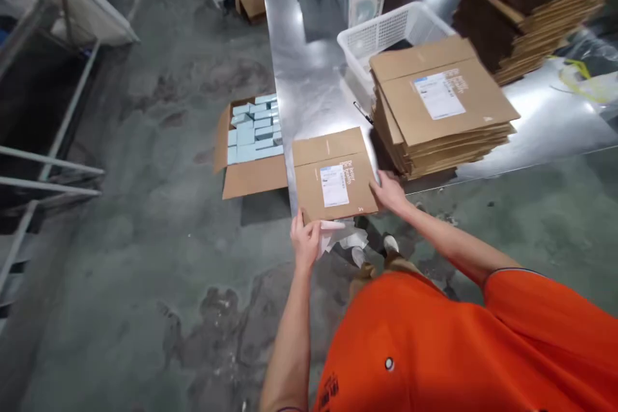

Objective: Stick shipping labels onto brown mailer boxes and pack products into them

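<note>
A flattened cardboard carton (309, 183) with a white label (335, 185) and white printing lies on the near corner of the metal table. My right hand (389, 193) grips its right edge, the fingers partly hidden beneath. My left hand (306, 238) is closed at the carton's near left corner, with the thumb side touching the edge. White paper sheets (333, 236) hang from that hand below the carton. Just to the right stands a stack of flattened cartons (400, 103); its top one bears a similar label (439, 95).
Beside the table's left edge is an open carton (255, 180) packed with light-blue boxes (246, 134). On the metal table (309, 84) are a white plastic basket (376, 32), a black pen (363, 112) and more stacked cardboard (550, 32). Metal rails (53, 167) stand at far left.
</note>
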A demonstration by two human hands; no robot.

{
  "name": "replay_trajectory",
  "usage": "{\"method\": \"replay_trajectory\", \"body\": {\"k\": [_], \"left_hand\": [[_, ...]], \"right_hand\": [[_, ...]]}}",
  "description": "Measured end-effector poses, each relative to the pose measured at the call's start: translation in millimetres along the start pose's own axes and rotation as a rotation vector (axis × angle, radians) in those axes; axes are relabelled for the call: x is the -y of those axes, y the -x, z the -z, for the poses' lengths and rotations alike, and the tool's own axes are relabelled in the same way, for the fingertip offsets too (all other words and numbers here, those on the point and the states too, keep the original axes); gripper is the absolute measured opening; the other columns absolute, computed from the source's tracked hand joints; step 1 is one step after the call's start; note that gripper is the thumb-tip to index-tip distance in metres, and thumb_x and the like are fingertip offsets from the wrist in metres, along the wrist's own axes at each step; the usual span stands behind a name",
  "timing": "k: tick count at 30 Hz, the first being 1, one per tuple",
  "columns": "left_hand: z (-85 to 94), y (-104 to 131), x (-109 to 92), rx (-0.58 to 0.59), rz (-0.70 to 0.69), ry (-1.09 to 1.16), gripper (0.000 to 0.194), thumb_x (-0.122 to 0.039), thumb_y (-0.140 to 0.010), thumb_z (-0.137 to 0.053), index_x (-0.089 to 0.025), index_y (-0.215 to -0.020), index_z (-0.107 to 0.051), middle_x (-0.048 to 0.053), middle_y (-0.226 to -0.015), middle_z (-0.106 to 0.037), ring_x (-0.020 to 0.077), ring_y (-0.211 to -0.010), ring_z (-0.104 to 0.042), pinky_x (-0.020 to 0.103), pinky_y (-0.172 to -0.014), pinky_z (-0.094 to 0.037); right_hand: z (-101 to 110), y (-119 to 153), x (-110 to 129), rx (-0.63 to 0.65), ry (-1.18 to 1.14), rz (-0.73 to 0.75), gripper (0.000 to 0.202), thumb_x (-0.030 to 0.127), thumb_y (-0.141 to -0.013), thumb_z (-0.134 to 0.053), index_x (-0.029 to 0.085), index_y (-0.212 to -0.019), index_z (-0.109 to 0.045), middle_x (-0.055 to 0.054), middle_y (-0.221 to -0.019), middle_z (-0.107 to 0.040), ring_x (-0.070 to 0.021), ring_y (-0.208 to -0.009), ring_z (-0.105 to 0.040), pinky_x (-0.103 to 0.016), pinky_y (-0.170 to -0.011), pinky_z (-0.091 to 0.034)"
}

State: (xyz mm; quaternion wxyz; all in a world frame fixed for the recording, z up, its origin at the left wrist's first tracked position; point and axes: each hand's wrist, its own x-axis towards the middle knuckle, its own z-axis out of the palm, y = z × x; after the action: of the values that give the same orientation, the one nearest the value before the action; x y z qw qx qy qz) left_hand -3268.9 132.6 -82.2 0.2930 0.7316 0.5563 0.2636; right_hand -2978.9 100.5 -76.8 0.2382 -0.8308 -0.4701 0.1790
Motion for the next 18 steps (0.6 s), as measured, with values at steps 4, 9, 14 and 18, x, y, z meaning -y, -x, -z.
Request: {"method": "replay_trajectory", "body": {"k": [4, 9, 14, 18], "left_hand": [[-0.9, 0.9, 7.0, -0.117, 0.207, 0.215, 0.026, -0.041, -0.082, -0.061, -0.02, -0.078, -0.076, 0.017, -0.136, -0.061, 0.0334, -0.13, -0.052, 0.051, -0.112, -0.036], [7.4, -5.8, -16.0, -0.216, 0.314, 0.543, 0.038, -0.046, -0.079, -0.065, -0.018, -0.101, -0.076, 0.015, -0.124, -0.069, 0.0309, -0.119, -0.062, 0.044, -0.101, -0.049], [25.4, -50.9, -101.5, -0.071, 0.025, 0.946, 0.033, -0.05, -0.079, -0.065, -0.02, -0.084, -0.077, 0.013, -0.129, -0.067, 0.0319, -0.121, -0.061, 0.045, -0.099, -0.052], [0.7, -124.8, -175.4, 0.169, -0.157, 1.041, 0.028, -0.05, -0.08, -0.063, -0.024, -0.083, -0.075, 0.007, -0.14, -0.059, 0.0279, -0.135, -0.049, 0.043, -0.105, -0.048]], "right_hand": [[18.6, 11.5, 33.0, -0.063, -0.209, 0.095, 0.049, 0.028, -0.085, -0.054, 0.01, -0.131, -0.057, -0.02, -0.132, -0.057, -0.0346, -0.12, -0.054, -0.052, -0.104, -0.045], [109.3, 4.6, 66.3, -0.166, -0.639, 0.31, 0.048, 0.027, -0.087, -0.052, 0.019, -0.134, -0.058, -0.009, -0.126, -0.066, -0.0235, -0.109, -0.063, -0.039, -0.096, -0.052], [238.8, -70.4, -10.9, -0.408, -0.614, 0.326, 0.056, 0.038, -0.084, -0.057, 0.014, -0.135, -0.058, -0.008, -0.127, -0.066, -0.0258, -0.111, -0.062, -0.04, -0.098, -0.05], [268.4, -128.3, -97.4, -0.266, -0.281, 0.167, 0.051, 0.035, -0.079, -0.063, 0.01, -0.123, -0.066, -0.012, -0.117, -0.07, -0.0307, -0.108, -0.063, -0.043, -0.097, -0.05]]}}
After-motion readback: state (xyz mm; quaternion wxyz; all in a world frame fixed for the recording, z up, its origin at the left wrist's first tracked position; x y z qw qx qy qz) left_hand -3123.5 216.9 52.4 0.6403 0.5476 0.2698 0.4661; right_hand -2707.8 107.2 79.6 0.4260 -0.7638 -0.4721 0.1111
